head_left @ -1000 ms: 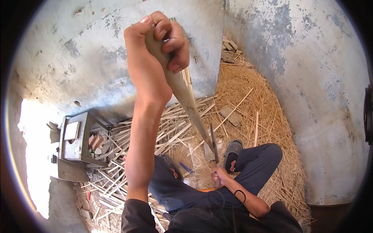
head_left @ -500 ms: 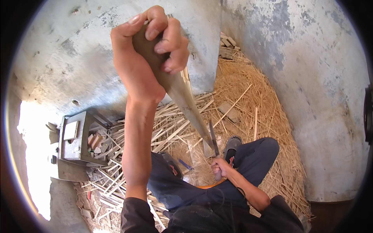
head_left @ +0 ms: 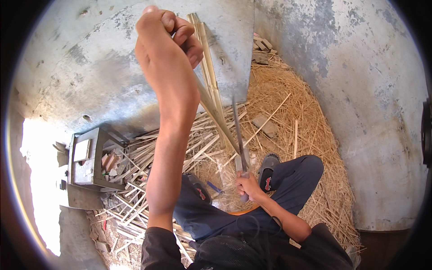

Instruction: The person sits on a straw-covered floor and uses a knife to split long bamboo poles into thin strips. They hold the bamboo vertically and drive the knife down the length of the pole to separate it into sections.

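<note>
The left hand, at 11 o'clock, has its fingers curled round a wooden pole; wrist and palm hide the pole's upper part. The pole slants down toward 5 o'clock, its lower end beside a knife; whether they touch is hard to tell. The right hand, at 5 o'clock, closes round the knife's handle, mostly covered, blade pointing to 12. Straw covers the floor from 1 to 4 o'clock; loose sticks lie toward 8. Patchy grey walls rise behind. Near 9, glare washes out an opening beside a small cabinet.
</note>
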`<state>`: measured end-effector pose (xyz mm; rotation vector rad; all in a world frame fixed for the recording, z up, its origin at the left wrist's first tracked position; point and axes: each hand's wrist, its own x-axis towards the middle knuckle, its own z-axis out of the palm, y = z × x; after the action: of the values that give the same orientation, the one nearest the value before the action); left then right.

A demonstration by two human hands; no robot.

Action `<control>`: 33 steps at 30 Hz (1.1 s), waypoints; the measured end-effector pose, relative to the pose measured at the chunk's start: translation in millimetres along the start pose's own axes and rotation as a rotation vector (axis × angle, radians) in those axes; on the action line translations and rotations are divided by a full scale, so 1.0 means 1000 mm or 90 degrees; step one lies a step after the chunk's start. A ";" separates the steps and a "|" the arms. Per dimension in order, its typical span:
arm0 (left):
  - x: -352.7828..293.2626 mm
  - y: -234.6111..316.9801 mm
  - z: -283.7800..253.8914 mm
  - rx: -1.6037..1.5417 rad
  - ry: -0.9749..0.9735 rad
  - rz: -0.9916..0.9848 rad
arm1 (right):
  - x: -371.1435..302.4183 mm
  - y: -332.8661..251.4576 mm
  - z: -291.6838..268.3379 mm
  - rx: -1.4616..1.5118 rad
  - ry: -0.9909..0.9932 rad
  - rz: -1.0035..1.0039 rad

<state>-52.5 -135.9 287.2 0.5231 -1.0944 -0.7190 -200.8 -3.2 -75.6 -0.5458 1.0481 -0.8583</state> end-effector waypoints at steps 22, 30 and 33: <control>0.001 0.002 -0.002 0.016 0.016 -0.006 | 0.021 0.055 -0.053 -0.014 0.084 0.149; -0.007 0.011 0.005 -0.011 -0.007 -0.030 | -0.022 -0.056 0.022 -0.034 -0.109 -0.029; -0.010 0.012 0.004 -0.022 -0.004 -0.031 | 0.002 -0.006 -0.019 -0.020 -0.069 0.039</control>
<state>-55.6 -121.1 291.1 0.5195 -1.0765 -0.7817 -220.2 -7.8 -80.2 -0.5769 0.9751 -0.7509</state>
